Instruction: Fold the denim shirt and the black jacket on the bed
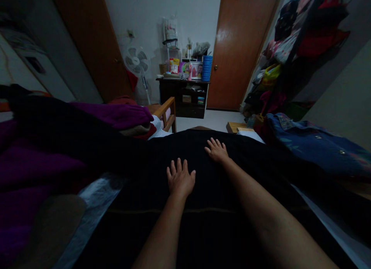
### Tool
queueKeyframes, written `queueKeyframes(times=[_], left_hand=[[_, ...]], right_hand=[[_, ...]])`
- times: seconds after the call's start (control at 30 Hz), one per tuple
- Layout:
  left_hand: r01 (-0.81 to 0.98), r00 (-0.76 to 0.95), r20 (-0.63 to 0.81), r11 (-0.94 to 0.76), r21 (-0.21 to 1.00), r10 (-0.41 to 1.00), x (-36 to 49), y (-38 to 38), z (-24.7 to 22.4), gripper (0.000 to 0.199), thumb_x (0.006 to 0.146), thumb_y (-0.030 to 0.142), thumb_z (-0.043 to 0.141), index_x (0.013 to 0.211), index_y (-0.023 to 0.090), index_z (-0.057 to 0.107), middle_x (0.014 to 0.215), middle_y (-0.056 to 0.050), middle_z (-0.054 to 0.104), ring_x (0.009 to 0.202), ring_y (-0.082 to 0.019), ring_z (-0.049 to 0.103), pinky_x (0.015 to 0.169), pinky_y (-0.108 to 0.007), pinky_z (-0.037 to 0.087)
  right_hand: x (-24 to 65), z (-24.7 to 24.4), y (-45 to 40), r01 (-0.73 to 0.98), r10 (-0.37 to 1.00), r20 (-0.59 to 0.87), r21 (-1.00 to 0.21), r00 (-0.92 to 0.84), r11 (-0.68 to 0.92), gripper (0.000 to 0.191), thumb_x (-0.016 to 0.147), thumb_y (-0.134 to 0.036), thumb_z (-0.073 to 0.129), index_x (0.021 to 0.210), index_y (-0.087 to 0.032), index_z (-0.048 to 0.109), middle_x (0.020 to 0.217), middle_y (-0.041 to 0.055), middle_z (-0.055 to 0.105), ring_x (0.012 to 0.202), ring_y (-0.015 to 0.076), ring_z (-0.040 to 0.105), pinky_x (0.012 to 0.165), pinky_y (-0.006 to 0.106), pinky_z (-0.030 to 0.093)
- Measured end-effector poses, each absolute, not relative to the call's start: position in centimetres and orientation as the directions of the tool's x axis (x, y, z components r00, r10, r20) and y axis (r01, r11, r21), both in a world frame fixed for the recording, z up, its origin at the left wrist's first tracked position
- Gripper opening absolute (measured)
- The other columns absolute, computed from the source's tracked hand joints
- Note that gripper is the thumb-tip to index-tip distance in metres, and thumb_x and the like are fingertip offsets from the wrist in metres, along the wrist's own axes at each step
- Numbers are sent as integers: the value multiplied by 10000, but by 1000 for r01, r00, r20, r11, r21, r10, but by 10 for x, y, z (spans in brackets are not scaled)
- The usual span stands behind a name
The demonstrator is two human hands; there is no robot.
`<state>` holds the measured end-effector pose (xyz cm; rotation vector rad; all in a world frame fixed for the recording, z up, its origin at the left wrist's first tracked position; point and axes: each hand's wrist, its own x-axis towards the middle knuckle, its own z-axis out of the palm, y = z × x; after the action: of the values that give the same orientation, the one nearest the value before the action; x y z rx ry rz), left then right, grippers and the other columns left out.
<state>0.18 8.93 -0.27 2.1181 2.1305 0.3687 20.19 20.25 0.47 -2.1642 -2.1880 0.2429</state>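
A large black garment [199, 195] with long sleeves lies spread out in front of me, a thin pale line running across its lower part. My left hand [181, 178] rests flat on it near the middle, fingers spread. Farther off and to the right, my right hand [216, 150] also lies palm down on the black cloth with its fingers apart. One black sleeve [72, 122] stretches to the left over purple fabric. Toward the right edge, the other sleeve fades into shadow.
Purple clothing [116, 114] is heaped at left, a folded denim garment [315, 143] at right. Beyond stand a wooden chair [171, 110], a white fan [137, 62], a dark cabinet [182, 110] and a wooden door [240, 49]. Bags and clothes [285, 49] hang at right.
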Motion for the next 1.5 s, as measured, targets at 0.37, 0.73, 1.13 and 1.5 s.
queueKeyframes(times=[0.37,0.73,1.13,1.5], left_hand=[[971,2,30,-9,237,1000,3,90,-4,831,810,711,355,1451,183,376,1560,-134,242,1437,-402,107,1116,-623,94],[979,-8,-16,11,202,1000,3,89,4,829,823,705,312,1468,186,347,1570,-112,219,1441,-387,103,1118,-615,109],[987,-18,-7,19,162,1000,5,87,2,810,834,701,279,1471,202,340,1574,-98,215,1445,-373,96,1120,-610,112],[986,-16,0,16,164,1000,6,88,2,791,847,680,276,1468,194,348,1572,-106,218,1443,-379,99,1117,-610,118]], right_hand=[[158,12,174,907,935,12,-241,-354,347,713,915,-611,300,1513,-236,202,1598,29,100,1461,242,64,1153,479,108],[229,2,197,988,999,-45,-150,-28,21,714,934,-627,185,1515,-211,205,1595,56,128,1456,230,96,1153,425,91],[243,7,210,936,925,142,-77,351,-343,583,946,-516,264,1296,-145,547,1407,192,451,1325,342,328,1060,485,200],[286,38,262,979,975,97,-1,202,-202,385,951,-344,356,1100,-172,666,1200,157,626,1165,320,504,1027,546,256]])
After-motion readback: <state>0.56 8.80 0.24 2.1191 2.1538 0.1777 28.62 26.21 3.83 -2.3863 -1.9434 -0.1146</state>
